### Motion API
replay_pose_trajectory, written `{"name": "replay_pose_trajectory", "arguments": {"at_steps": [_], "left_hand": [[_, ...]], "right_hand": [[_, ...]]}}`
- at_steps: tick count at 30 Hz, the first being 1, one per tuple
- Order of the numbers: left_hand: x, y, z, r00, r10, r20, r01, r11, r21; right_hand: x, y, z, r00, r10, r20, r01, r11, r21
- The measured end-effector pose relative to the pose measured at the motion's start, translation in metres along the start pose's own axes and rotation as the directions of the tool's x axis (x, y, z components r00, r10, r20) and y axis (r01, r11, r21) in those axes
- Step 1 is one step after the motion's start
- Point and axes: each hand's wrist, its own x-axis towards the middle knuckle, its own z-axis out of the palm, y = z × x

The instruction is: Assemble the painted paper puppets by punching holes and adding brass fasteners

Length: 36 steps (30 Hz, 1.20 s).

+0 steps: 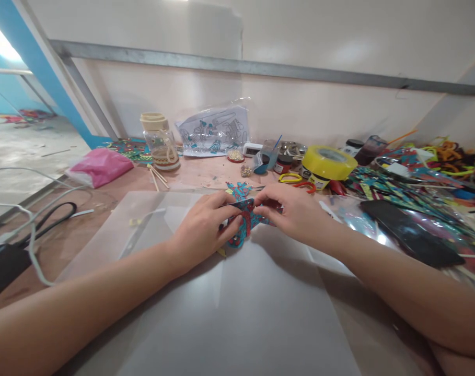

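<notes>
Between my two hands is a small flat cut-out figure (243,230) patterned in turquoise and red, its exact kind unclear. My left hand (208,222) grips its left side, fingers closed on the edge. At its upper right, my right hand (286,209) pinches with thumb and forefinger; the fingertips meet at a dark strip of the figure, and anything smaller in the pinch is too tiny to make out. Both hands are over a translucent white plastic sheet (237,313). Just behind the figure lies another turquoise-and-red patterned piece (239,189).
Behind my hands stand a clear bottle (161,143), a bagged drawing (216,130), a paint jar (283,164) and a yellow tape roll (329,162). A pink packet (101,167) and white cables (33,240) lie left. Colourful strips (386,193) and a black case (412,232) crowd the right.
</notes>
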Motion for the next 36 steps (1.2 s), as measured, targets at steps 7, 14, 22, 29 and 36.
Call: {"name": "replay_pose_trajectory", "arguments": {"at_steps": [7, 14, 22, 29, 36], "left_hand": [[-0.001, 0.000, 0.001, 0.998, 0.048, -0.050, -0.048, 0.999, 0.015], [-0.002, -0.001, 0.001, 0.993, 0.066, -0.102, -0.065, 0.998, 0.009], [0.000, -0.010, 0.002, 0.940, -0.295, -0.170, 0.247, 0.935, -0.252], [-0.001, -0.008, 0.005, 0.975, -0.199, -0.102, 0.181, 0.970, -0.164], [0.000, -0.003, 0.000, 0.986, -0.108, -0.126, 0.093, 0.988, -0.121]], "right_hand": [[-0.003, 0.001, 0.009, 0.992, -0.050, -0.115, 0.043, 0.997, -0.061], [-0.001, -0.004, 0.014, 0.968, 0.242, -0.071, -0.201, 0.911, 0.360], [-0.009, -0.002, 0.033, 0.969, 0.152, -0.195, -0.043, 0.881, 0.472], [-0.009, 0.001, 0.031, 0.976, 0.072, -0.205, 0.025, 0.901, 0.433], [-0.007, -0.005, 0.027, 0.948, -0.027, -0.318, 0.140, 0.931, 0.337]]}}
